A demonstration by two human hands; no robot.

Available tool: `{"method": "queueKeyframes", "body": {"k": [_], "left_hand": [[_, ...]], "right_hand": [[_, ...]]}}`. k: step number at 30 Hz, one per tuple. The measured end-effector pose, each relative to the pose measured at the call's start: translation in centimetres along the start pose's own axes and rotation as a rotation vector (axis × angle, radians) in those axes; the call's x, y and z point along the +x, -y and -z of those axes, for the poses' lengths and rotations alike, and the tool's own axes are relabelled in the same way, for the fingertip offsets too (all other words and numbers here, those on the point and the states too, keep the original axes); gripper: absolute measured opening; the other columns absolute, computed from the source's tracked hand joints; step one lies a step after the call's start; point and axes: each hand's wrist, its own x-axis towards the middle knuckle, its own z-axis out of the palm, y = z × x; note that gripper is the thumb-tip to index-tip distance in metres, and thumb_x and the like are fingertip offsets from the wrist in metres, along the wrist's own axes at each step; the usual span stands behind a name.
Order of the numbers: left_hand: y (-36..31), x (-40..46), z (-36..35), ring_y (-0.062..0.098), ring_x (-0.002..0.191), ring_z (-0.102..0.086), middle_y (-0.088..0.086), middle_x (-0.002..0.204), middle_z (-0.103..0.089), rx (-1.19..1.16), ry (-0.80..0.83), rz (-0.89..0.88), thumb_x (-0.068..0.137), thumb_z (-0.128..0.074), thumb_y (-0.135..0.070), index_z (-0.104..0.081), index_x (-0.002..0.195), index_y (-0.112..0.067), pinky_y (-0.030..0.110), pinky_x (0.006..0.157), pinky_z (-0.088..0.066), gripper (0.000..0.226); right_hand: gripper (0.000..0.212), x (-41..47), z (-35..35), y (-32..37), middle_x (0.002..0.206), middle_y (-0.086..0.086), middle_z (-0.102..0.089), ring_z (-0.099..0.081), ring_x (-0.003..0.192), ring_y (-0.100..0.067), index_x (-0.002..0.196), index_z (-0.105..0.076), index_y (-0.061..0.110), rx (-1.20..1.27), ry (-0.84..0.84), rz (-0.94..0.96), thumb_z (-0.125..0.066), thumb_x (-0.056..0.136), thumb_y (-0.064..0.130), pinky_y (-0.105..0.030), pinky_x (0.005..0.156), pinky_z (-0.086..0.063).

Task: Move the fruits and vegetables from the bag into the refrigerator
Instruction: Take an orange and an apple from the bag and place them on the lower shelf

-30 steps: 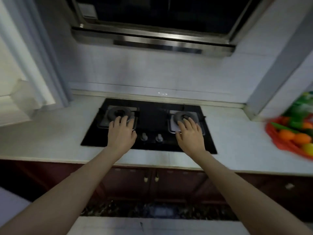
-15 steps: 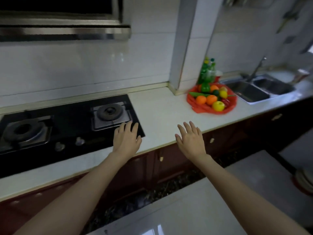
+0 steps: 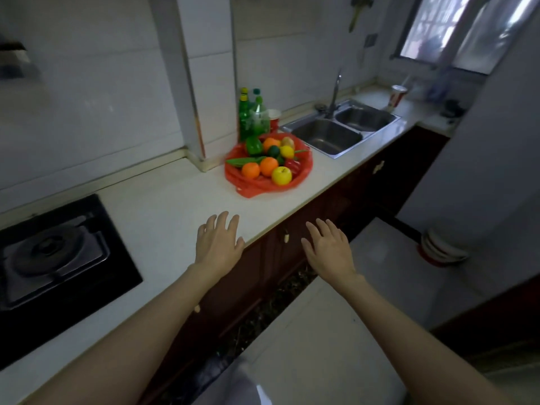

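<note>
Red plastic bag [image 3: 264,187] of fruit on white countertop [image 3: 163,206], well beyond left hand [image 3: 217,244] and right hand [image 3: 328,248], both spread, empty

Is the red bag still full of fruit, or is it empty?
Full. The red bag lies open on the counter with oranges, a yellow apple and a green pepper still piled inside.

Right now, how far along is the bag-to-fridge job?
Done: nothing that shows. The red bag on the counter beside the sink is full: oranges, a yellow apple, a green pepper and more. In hand: nothing; the left hand and right hand are open and empty, short of the bag. Left: every piece, and no refrigerator is in view.
</note>
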Motion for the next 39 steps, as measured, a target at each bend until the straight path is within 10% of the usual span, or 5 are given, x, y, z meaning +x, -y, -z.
{"method": "queueKeyframes", "body": {"k": [20,39], "left_hand": [[-0.6,27.5,-5.0,0.031,0.125,-0.037,0.009,0.142,-0.038,-0.031,0.056,-0.059,0.091,-0.047,-0.037,-0.036,0.140,-0.017,0.044,0.097,-0.036,0.055],[-2.8,36.0,-13.1,0.039,0.109,-0.054,0.018,0.124,-0.055,-0.037,0.071,0.440,0.078,-0.041,-0.035,-0.054,0.123,-0.010,0.046,0.081,-0.048,0.053]], "right_hand": [[0.042,27.2,-4.1,-5.0,0.127,-0.016,-0.058,-0.051,0.121,-0.036,0.125,-0.055,0.008,0.011,-0.062,0.054,-0.056,0.090,0.030,-0.048,0.094,-0.045],[0.054,46.0,-12.7,-8.8,0.130,-0.016,-0.056,-0.050,0.123,-0.035,0.126,-0.055,0.010,0.120,0.210,0.498,-0.037,0.086,0.042,-0.048,0.093,-0.048]]}}
